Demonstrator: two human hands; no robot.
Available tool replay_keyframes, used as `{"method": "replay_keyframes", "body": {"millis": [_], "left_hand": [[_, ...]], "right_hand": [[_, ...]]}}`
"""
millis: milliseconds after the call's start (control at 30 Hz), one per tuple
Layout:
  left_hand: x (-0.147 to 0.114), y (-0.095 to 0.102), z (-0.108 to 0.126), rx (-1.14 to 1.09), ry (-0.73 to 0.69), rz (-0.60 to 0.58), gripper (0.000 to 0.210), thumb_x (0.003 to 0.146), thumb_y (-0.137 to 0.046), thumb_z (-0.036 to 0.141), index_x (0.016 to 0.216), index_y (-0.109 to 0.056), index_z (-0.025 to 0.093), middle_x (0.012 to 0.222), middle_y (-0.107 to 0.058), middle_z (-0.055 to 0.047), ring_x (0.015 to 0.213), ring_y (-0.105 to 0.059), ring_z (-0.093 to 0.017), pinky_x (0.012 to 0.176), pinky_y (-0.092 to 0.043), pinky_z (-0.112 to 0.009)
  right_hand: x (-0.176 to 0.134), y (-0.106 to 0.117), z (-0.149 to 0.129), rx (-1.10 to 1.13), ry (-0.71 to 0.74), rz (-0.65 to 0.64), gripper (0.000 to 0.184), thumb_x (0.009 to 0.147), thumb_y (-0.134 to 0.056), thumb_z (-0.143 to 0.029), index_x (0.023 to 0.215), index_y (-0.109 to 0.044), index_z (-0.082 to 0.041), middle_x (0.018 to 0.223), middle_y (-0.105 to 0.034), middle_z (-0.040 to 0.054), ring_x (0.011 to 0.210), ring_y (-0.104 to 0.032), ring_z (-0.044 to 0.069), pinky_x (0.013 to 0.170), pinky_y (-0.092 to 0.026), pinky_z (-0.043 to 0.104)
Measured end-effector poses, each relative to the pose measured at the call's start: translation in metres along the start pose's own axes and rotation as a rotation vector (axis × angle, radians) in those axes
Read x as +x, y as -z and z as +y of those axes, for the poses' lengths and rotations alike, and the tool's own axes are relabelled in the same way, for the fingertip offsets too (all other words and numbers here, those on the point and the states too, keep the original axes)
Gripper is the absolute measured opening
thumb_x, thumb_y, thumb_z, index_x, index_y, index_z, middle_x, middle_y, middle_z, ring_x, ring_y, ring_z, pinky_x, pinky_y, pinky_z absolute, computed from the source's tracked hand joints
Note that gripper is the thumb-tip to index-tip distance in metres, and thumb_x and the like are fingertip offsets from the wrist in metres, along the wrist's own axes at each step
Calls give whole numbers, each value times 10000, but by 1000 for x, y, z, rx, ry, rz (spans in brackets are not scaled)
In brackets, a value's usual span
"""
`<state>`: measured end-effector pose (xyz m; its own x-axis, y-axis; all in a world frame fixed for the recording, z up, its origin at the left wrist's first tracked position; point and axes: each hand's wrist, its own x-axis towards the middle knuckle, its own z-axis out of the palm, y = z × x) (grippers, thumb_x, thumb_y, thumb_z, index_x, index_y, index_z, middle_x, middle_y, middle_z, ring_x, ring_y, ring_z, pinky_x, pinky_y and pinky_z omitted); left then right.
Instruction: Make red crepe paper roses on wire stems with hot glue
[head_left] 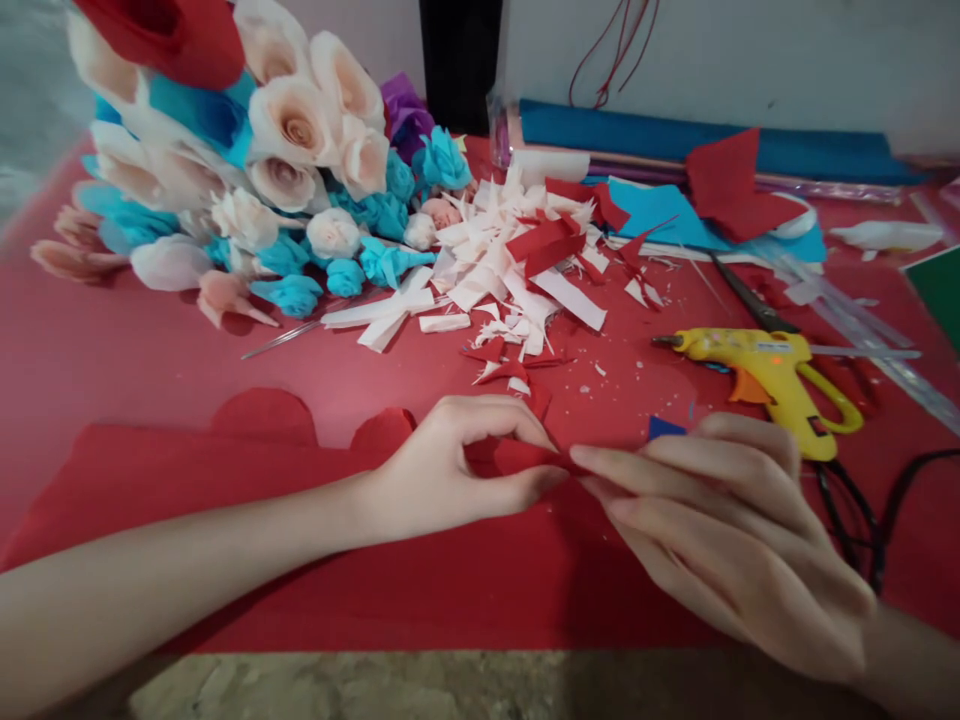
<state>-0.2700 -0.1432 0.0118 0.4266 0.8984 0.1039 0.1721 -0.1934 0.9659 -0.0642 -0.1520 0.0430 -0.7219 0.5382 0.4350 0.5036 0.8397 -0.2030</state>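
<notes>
Between my two hands, low over the table, is a small piece of red crepe paper [517,456]. My left hand [457,465] pinches it between thumb and fingers. The fingertips of my right hand [720,510] close on its right end; that end is mostly hidden by them. Under my left forearm lies a large red paper sheet [150,470]. Two rounded red paper pieces, one larger [266,415] and one smaller [384,432], stick out beyond the sheet's far edge. A yellow glue gun [772,375] lies on its side beyond my right hand.
Paper flowers [300,130] in cream, blue and red crowd the back left. Cream and red paper scraps [517,260] are heaped mid-table. Scissors [750,295], clear glue sticks [862,320] and blue paper [667,212] lie at right. A black cable [885,510] trails near my right wrist.
</notes>
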Motion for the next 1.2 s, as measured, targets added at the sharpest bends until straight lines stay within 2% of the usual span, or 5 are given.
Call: {"method": "replay_keyframes", "body": {"millis": [167, 667, 900, 1033, 1200], "left_hand": [[0, 0, 0, 13, 4, -14, 70, 744, -572, 171, 741, -601, 107, 738, -644, -51, 681, -595, -119, 649, -482, -218], [-1, -1, 0, 44, -39, 8, 70, 753, -572, 179, 749, -589, 112, 747, -640, -52, 698, -599, -120, 662, -487, -221], [-3, -1, -5, -19, -80, 185, 97, 722, -620, 149, 817, -606, 134, 809, -643, -64, 795, -601, -148, 746, -493, -266], [-3, -2, -5, -36, -109, 278, 126, 721, -625, 127, 843, -606, 154, 837, -632, -54, 832, -590, -140, 761, -487, -251], [-3, 0, -6, -47, -129, 277, 146, 727, -622, 122, 863, -610, 174, 864, -622, -49, 854, -585, -147, 772, -487, -273]], "right_hand": [[9, -11, 9, 53, 58, 110, 197, 693, -616, -20, 853, -554, -117, 986, -645, 99, 817, -551, 191, 735, -431, 397], [6, -15, 11, -10, 200, 56, 150, 787, -494, -20, 868, -574, -117, 1052, -620, 98, 913, -567, 178, 765, -445, 367], [13, 3, 1, 154, -1, 214, 272, 643, -629, 16, 873, -562, -113, 818, -661, 72, 760, -591, 154, 686, -504, 314], [12, -5, -3, 348, -77, 143, 189, 679, -587, 26, 797, -589, -122, 727, -642, 39, 704, -590, 124, 678, -510, 243], [18, -26, -1, 627, -437, 1, 98, 685, -656, -107, 758, -622, -163, 679, -644, -11, 580, -590, 86, 550, -488, 154]]}}
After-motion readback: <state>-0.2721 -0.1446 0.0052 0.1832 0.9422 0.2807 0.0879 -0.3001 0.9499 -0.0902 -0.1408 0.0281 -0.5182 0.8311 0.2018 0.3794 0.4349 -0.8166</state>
